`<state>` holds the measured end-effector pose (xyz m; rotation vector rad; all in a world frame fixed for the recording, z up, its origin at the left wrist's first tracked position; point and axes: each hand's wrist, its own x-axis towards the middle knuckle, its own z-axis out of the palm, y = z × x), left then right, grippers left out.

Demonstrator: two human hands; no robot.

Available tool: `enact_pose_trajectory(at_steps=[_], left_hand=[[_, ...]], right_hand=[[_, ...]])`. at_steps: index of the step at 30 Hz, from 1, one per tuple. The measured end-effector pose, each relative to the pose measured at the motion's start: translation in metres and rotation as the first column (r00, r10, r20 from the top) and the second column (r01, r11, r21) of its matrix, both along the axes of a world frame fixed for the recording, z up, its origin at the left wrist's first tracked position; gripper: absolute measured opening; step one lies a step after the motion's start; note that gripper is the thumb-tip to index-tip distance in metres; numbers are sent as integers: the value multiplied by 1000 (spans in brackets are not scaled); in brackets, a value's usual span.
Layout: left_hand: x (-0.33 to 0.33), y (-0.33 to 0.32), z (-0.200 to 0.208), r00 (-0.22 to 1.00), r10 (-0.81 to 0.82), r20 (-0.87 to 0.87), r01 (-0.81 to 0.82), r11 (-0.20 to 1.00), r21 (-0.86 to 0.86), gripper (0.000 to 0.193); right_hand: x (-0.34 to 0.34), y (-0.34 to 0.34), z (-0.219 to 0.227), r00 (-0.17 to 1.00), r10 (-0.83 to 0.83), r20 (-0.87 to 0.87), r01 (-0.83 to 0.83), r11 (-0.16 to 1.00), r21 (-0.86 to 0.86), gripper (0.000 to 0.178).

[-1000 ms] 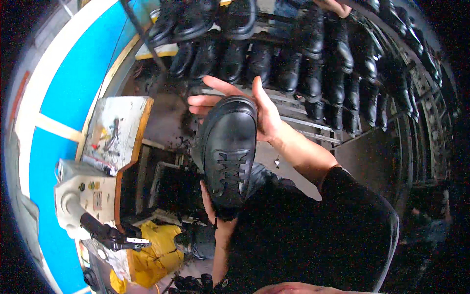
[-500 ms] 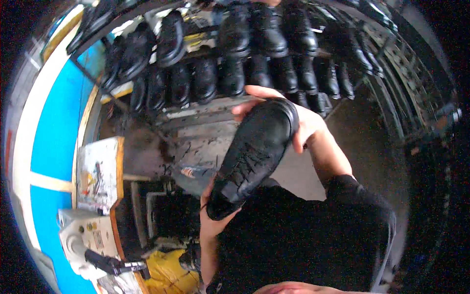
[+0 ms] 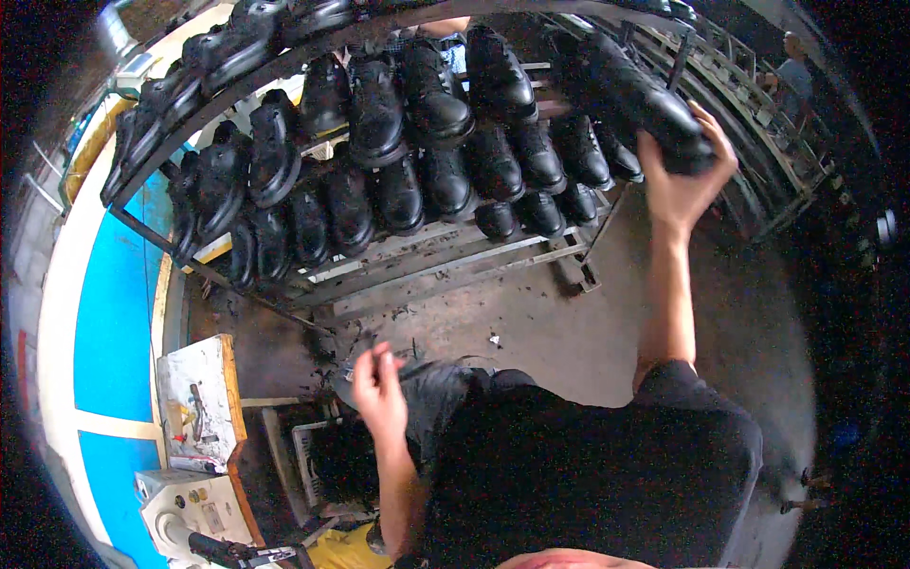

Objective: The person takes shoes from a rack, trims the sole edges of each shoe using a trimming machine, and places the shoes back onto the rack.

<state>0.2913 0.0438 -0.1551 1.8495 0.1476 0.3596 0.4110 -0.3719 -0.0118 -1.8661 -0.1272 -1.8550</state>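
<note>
Head view: worker's R hand point(image 3: 687, 190) grips a black shoe point(image 3: 652, 106) by its toe end, at the R end of a metal rack point(image 3: 445, 277); shoe tilts toward rack's upper R corner, contact w/ rack can't be told. L hand point(image 3: 381, 394), fingers loosely bent, holds nothing visible, below & apart from rack. Rows of black shoes point(image 3: 441, 104) line rack; cluttered white surface point(image 3: 213, 365) sits below rack's L end. Prob. best handling: firm hold, thumb opp. fingers, slow moves, good clearance from adj. shoes to avoid scuffs.
</note>
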Motion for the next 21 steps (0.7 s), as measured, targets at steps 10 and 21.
enact_pose_trajectory(at_steps=[10, 21], left_hand=[[-137, 175, -153, 858, 513, -21, -390, 679, 622, 41], [-189, 199, -309, 898, 195, -394, -35, 925, 378, 54]], right_hand=[[126, -42, -68, 886, -174, -430, 70, 966, -247, 58], [90, -103, -1, 798, -415, -437, 229, 879, -418, 45]])
